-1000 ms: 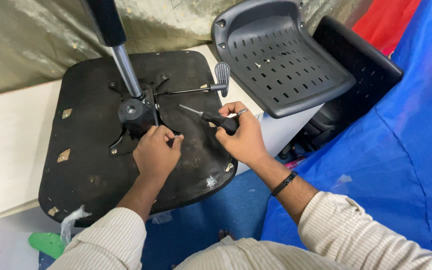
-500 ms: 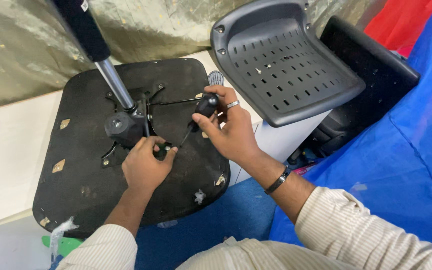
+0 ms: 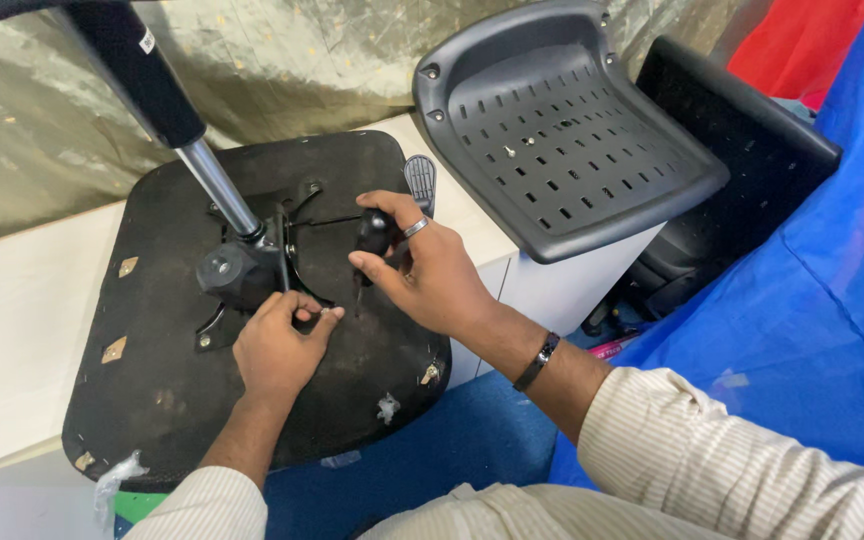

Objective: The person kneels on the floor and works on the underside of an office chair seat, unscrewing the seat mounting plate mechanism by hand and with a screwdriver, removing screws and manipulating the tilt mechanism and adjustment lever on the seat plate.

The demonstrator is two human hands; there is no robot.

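right grip: right hand [image 3: 430, 272] is clamped around the black handle of a screwdriver [image 3: 372, 238], shaft pointed down toward the seat underside; a ring is worn on one finger, a dark band on the wrist.
left grip: left hand [image 3: 277, 347] is pinched shut, fingertips [image 3: 324, 314] pressed together on something small at the plate edge; what is pinched cannot be told, too small.
tool tip: the tip is seen just beside the left fingertips, close to the seat surface; contact cannot be told.
seat: upturned black chair seat [image 3: 162, 400] is laid underside up on the counter [image 3: 12, 330], near edge overhanging toward the person.
mechanism: black metal mechanism [image 3: 237, 272] is fixed at the seat's middle, just beside the left hand.
gas cylinder: silver and black gas cylinder [image 3: 167, 120] is stood tilted out of the mechanism, toward upper left.
lever: paddle lever [image 3: 419, 180] is seen just behind the right hand.
backrest: grey slotted plastic backrest shell [image 3: 562, 140] is rested to the right of the seat, well apart from both hands.
background: blue cloth [image 3: 832, 300] is spread at right, crinkled sheet [image 3: 332, 60] hung behind the counter.
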